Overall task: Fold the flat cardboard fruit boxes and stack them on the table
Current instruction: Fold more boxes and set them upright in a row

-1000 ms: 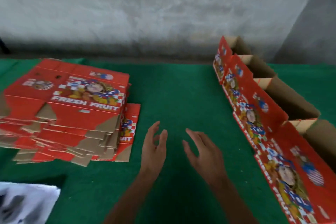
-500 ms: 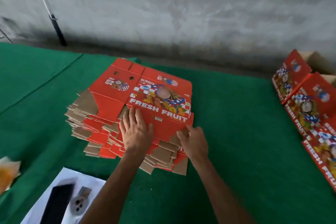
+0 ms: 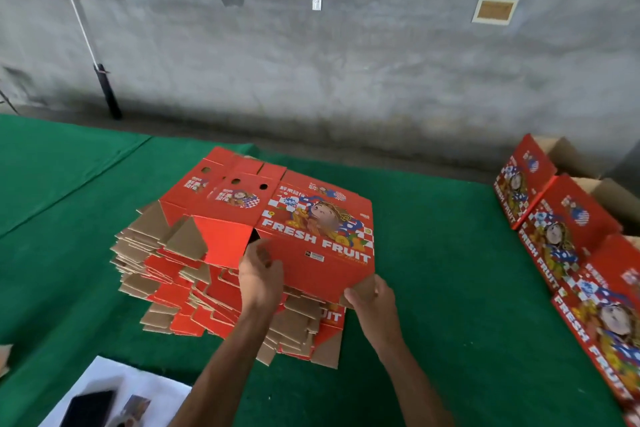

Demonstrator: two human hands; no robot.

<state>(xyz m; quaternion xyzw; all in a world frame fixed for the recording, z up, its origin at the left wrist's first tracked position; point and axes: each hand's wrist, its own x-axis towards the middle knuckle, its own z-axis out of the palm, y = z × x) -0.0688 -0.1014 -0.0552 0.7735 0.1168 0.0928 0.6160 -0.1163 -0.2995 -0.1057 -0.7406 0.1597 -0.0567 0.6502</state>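
Progress looks partial: along the right edge of the frame a row of folded boxes (image 3: 568,236) already stands on the green table (image 3: 450,288), at least three of them set close together with their brown insides open toward the wall, while a thick pile of flat boxes (image 3: 180,274) at centre left is not yet folded. Judging by the depth of that pile, most of the work seems to lie ahead. The top flat box (image 3: 311,225), red with "FRESH FRUIT" printed across it, is raised at its near edge above the pile, in the centre of the frame, and appears to be just starting to come away. The left hand (image 3: 259,274) grips the near edge of this box at the middle, where a panel opens slightly, its fingers curled round the cardboard. The right hand (image 3: 370,295) pinches the lower right corner flap, thumb on top. Neither hand is free, and the box is not yet opened into shape or set with the others. At the lower left of the frame a white sheet (image 3: 114,388) lies on the table with a dark phone (image 3: 88,409) on it, well apart from the pile.
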